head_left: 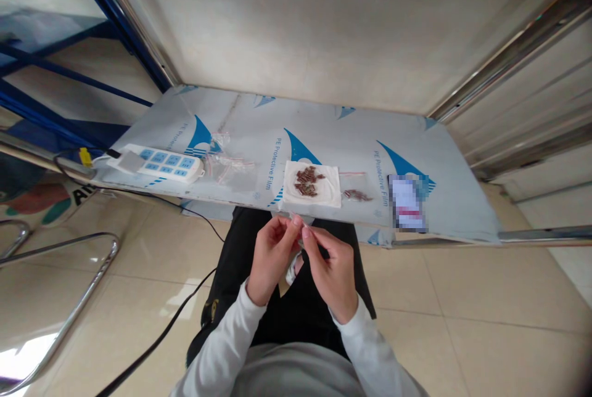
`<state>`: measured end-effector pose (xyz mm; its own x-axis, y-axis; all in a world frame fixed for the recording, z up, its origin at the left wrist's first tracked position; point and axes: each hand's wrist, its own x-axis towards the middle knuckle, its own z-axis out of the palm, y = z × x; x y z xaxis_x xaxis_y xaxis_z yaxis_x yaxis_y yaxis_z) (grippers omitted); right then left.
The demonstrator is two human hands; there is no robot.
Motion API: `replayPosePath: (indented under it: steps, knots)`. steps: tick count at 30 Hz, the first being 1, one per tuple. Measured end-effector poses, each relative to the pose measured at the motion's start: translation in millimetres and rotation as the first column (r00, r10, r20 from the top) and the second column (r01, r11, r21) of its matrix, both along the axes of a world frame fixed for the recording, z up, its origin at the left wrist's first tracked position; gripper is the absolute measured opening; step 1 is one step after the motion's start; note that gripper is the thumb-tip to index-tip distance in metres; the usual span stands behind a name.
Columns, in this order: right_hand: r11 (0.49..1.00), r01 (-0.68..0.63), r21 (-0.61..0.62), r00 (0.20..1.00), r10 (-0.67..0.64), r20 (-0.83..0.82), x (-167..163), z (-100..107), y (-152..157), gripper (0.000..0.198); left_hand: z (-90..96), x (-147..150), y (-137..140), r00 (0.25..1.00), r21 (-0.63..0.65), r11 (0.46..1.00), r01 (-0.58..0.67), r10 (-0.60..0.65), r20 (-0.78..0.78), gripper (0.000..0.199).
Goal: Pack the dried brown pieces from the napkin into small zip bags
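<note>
My left hand and my right hand meet in front of the table edge, above my lap. Fingers and thumbs on both are pinched together on what looks like a small clear plastic bag, mostly hidden by the fingertips. Just beyond them a white cloth or paper sheet lies on the table, bearing several small reddish-brown metallic pieces. To its right is a clear zip bag with more such brown pieces in it.
Several clear zip bags lie left on the film-covered table. A white power strip with a plugged-in cord is at the left end. A phone rests near the front right edge. A metal-framed chair stands at left; a black cable crosses the floor.
</note>
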<state>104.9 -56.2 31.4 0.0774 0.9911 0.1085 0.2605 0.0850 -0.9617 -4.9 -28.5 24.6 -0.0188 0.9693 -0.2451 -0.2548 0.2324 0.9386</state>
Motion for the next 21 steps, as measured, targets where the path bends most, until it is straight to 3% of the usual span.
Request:
replayPosePath:
  steps: [4,7,12,17,21]
  knots:
    - [0.990,-0.004,-0.141,0.989,-0.017,-0.148,-1,-2,2,0.029,-6.3,-4,2,0.999,0.044,0.999,0.023,-0.021,-0.045,0.026]
    - [0.980,-0.022,-0.197,0.982,-0.015,-0.187,5,-2,7,0.028,-6.4,-13,3,0.974,0.114,0.984,0.140,-0.116,-0.196,0.021]
    - [0.974,-0.140,-0.177,0.990,0.139,-0.019,20,-1,19,0.026,7.9,-23,3,0.797,0.165,0.932,0.322,-0.174,-0.578,0.016]
    - [0.970,-0.126,-0.208,0.992,0.124,-0.021,27,3,24,0.031,19.6,-22,3,0.734,0.165,0.928,0.335,-0.147,-0.663,0.014]
    - [0.983,-0.149,-0.106,0.967,0.168,0.190,24,9,23,0.021,25.8,-19,1,0.686,0.209,0.916,0.342,-0.092,-0.722,0.014]
